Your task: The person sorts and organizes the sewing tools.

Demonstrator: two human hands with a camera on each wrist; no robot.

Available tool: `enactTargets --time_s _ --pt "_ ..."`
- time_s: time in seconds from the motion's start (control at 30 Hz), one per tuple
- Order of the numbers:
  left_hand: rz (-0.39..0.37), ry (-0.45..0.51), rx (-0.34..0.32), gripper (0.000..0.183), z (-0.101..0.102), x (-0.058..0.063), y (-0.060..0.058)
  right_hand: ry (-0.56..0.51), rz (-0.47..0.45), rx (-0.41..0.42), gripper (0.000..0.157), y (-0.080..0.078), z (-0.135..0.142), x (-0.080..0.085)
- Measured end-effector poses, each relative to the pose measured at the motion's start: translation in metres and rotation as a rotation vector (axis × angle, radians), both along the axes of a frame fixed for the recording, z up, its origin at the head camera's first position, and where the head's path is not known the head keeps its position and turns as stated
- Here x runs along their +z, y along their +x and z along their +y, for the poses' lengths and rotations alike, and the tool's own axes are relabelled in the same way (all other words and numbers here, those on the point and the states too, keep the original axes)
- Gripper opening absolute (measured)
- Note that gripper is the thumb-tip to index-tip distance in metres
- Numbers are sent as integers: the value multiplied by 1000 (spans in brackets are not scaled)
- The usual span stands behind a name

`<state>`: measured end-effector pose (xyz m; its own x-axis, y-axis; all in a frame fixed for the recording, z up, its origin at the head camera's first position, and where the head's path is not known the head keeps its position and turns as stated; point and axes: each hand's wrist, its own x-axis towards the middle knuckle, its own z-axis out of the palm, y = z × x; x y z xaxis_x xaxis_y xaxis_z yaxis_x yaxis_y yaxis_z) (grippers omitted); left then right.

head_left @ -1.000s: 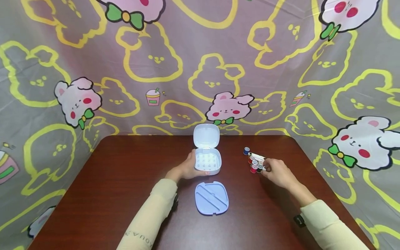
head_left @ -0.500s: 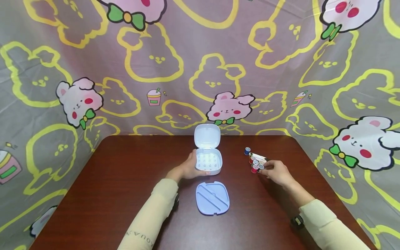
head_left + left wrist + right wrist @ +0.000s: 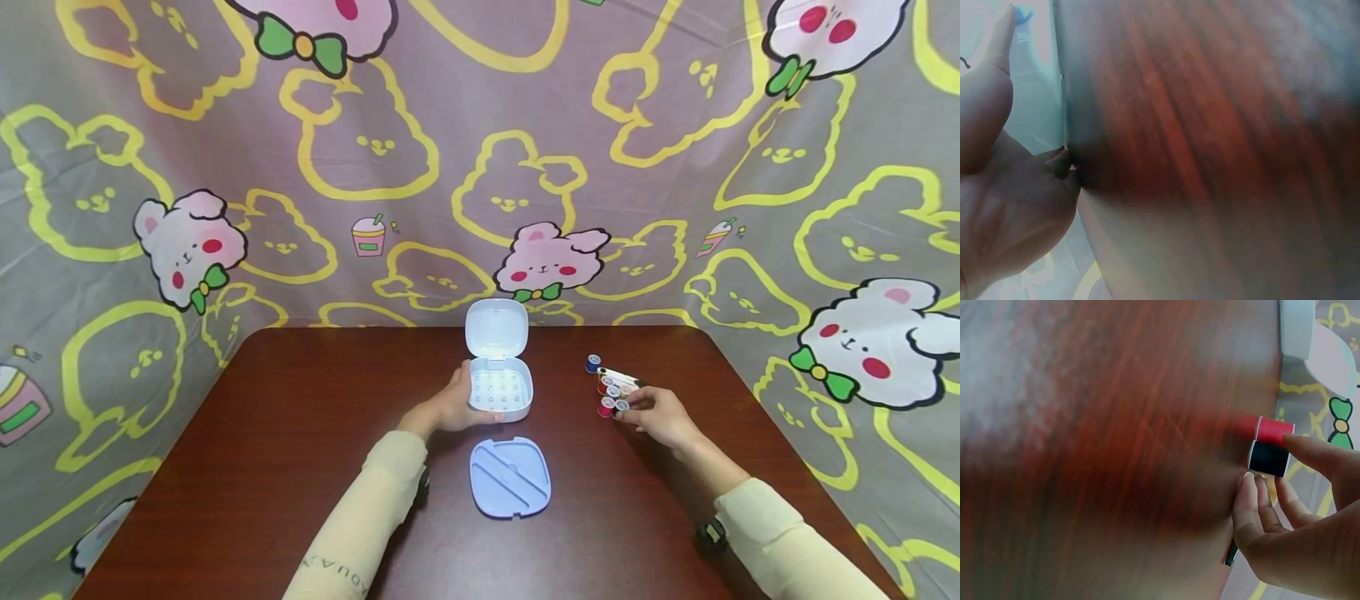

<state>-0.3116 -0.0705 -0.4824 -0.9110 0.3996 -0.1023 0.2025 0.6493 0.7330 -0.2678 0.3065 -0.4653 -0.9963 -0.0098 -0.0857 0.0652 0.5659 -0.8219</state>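
Observation:
A pale blue box with its lid raised stands mid-table, with small round knobs across its floor. My left hand grips the box's left side, thumb along its front; the fingers behind it are hidden. At the right, my right hand pinches a black thread spool between thumb and fingers. A red thread spool touches the black one. More spools crowd close to these fingers, with a white slim tool just behind. A blue thread spool stands apart at the far end of the cluster.
A flat blue tray with diagonal ridges lies on the brown table in front of the box. Patterned cloth surrounds the table's back and sides.
My right hand has shifted slightly left and toward the near side, at the black spool. The red spool has slid slightly left. My left hand stays on the box.

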Motion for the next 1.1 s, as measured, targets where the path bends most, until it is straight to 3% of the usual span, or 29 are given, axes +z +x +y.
enactTargets --time_s 0.47,1.1 --pt "-8 0 0 125 -1 0 -1 -99 3 -13 39 0 -3 -5" --pt "-10 -13 5 125 1 0 0 -144 -1 4 34 2 0 -7"
